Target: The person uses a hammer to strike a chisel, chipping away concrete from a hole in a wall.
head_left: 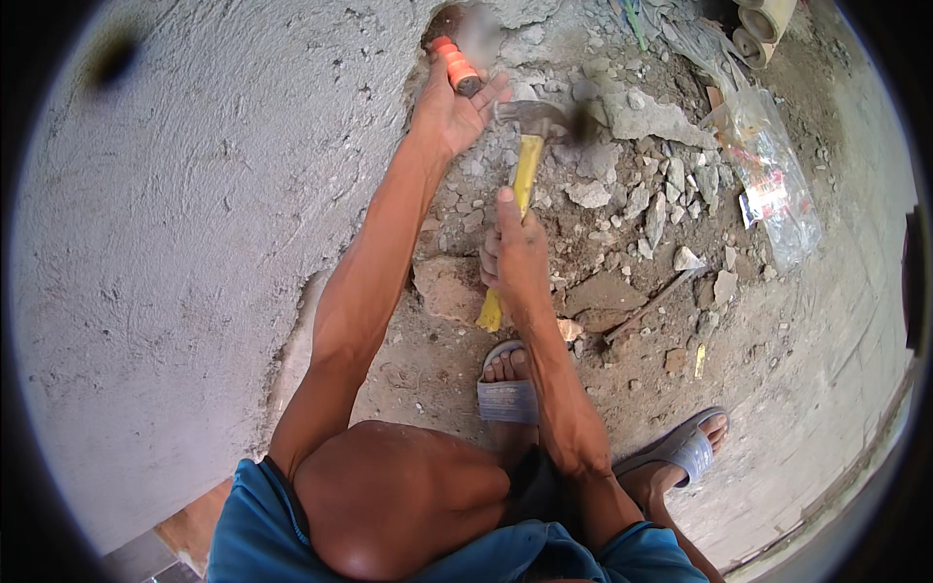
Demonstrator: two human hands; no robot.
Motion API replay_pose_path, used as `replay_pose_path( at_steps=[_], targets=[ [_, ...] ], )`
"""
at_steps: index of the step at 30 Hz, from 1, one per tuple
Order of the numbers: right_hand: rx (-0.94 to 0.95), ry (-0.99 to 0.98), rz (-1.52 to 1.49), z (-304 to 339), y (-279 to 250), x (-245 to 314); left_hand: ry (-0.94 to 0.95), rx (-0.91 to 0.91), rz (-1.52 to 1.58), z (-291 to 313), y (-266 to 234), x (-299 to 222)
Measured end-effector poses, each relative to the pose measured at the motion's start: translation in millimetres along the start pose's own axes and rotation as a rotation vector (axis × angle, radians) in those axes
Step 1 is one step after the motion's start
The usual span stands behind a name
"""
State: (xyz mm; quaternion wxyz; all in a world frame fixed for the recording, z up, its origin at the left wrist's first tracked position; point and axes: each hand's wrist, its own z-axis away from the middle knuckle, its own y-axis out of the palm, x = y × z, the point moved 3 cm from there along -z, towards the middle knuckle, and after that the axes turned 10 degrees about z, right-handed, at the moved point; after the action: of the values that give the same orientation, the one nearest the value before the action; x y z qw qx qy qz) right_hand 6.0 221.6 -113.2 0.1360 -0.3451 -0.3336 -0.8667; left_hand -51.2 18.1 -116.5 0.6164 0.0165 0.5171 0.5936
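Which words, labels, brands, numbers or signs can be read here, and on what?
None readable.
Printed label on the clear plastic bag: too small and washed out to read.
Small yellow scrap: any marks too small to tell.
Hammer and orange-handled tool: no lettering I can make out.

Light is falling bright, soft; shadows are showing faintly. Plastic bag [773, 189] is glaring white, right of the right hand [518, 257]. Pale haze [478, 35] is hanging above the left hand [455, 119] (dust or smear, unclear). Fisheye rim is bending edges, darkening to black.
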Motion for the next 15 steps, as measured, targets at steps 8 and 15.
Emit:
replay_pose_path(
  at_steps=[8, 15],
  targets=[
    [-0.359, -0.225, -0.165, 48.4, -97.7, 53.6, -0.091, 0.066, 0.006, 48.7, 37.9, 54.0],
    [-0.375, -0.167, -0.18, 69.6, -100.5, 52.7, -0.198, 0.187, 0.109, 73.7, 52.2, 95.3]
  ],
)
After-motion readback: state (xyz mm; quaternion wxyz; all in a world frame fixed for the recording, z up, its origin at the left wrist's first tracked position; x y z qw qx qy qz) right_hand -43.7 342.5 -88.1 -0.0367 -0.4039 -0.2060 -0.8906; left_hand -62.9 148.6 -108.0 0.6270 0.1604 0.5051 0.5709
